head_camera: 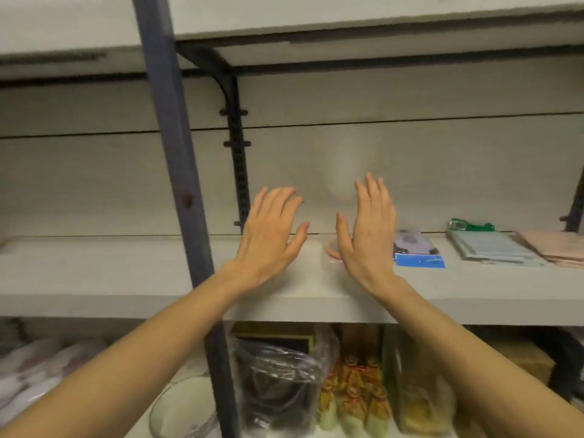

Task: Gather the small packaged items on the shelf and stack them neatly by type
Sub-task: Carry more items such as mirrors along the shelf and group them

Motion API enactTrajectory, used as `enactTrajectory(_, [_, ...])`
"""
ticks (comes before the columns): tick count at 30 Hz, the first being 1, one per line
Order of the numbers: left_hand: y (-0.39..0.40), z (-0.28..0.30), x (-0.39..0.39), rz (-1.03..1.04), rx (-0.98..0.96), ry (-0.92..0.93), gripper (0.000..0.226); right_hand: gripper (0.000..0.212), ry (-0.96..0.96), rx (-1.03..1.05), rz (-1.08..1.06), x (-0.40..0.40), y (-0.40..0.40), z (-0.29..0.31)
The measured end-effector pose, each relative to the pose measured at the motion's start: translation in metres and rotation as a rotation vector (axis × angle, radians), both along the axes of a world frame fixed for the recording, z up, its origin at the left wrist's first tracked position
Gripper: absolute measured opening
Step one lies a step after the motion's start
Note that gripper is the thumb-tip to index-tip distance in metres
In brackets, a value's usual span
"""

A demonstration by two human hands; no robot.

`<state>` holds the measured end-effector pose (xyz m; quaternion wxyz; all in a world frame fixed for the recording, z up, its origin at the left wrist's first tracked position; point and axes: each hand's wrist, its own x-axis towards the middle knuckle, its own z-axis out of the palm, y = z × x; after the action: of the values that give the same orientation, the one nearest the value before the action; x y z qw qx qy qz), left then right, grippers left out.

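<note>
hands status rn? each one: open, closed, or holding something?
Left hand: open, fingers spread, holding nothing, raised over the shelf.
Right hand: open, fingers straight, holding nothing, in front of a clear packet.

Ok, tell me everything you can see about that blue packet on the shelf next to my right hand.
The blue packet lies flat on the grey shelf, just right of the right hand, which does not clearly touch it. Its near end is a bright blue card; the far part looks like clear plastic over pale, blurred contents. Nothing rests on it.

Grey shelf (316,295), blue-carded packet (419,260), green packet (472,226), pale pink stack (559,248)
</note>
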<state>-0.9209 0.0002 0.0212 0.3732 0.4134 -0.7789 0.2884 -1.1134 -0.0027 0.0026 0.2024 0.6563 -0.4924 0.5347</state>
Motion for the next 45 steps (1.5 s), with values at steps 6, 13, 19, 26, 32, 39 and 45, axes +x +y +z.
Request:
enactTrajectory(6, [0.084,0.015,0.141,0.061,-0.249,-0.039,0.054,0.060,-0.057,-0.125,0.240,0.148,0.052,0.007])
enactTrajectory(13, [0.126,-0.003,0.290,0.419,-0.083,0.095,0.058,0.063,0.220,-0.136,0.396,0.290,0.078,0.003])
enactTrajectory(19, [0.143,-0.038,0.407,0.689,0.194,0.170,0.060,0.063,0.348,-0.011,0.506,0.400,0.062,-0.013])
enactTrajectory(26, [0.156,-0.058,0.540,0.901,0.457,0.239,0.059,0.068,0.417,0.207,0.615,0.540,0.024,-0.027])
enactTrajectory(32, [0.129,-0.041,0.651,1.000,0.532,0.239,0.059,0.070,0.447,0.331,0.679,0.649,-0.021,-0.025])
enactTrajectory(39, [0.075,-0.034,0.725,0.988,0.574,0.180,0.063,0.073,0.447,0.521,0.708,0.742,-0.075,-0.023])
enactTrajectory(45, [0.042,-0.033,0.767,0.987,0.600,0.171,0.063,0.078,0.537,0.580,0.687,0.783,-0.096,-0.027])
